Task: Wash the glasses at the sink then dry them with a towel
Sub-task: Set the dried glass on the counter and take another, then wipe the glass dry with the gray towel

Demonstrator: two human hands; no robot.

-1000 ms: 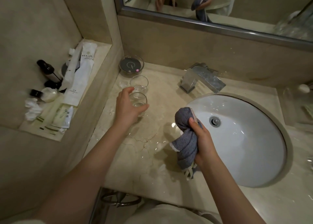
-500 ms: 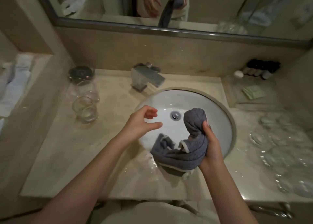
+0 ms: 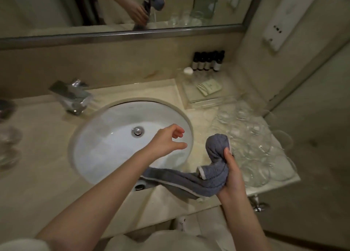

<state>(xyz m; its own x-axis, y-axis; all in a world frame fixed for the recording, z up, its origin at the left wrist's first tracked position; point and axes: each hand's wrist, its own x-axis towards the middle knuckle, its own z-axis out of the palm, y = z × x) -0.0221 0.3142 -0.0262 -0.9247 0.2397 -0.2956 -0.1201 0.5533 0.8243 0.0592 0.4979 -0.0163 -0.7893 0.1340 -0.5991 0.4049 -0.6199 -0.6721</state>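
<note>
My right hand (image 3: 232, 173) grips a grey towel (image 3: 212, 176) over the counter's front edge, right of the white sink (image 3: 106, 148). The towel's loose end trails left across the sink rim. My left hand (image 3: 166, 140) hovers over the right side of the basin, empty, with fingers loosely curled. Several clear glasses (image 3: 251, 142) stand crowded on the counter to the right of the towel. Two more glasses (image 3: 8, 146) sit blurred at the far left edge.
A chrome tap (image 3: 73, 97) stands behind the sink at the left. A clear tray (image 3: 206, 91) with sachets and a row of small dark bottles (image 3: 208, 61) sits at the back right. A mirror (image 3: 121, 8) runs above; a wall closes the right side.
My left hand let go of a glass at the left and moved right across the sink. My right hand carried the towel right toward the crowded glasses. The view swung right.
</note>
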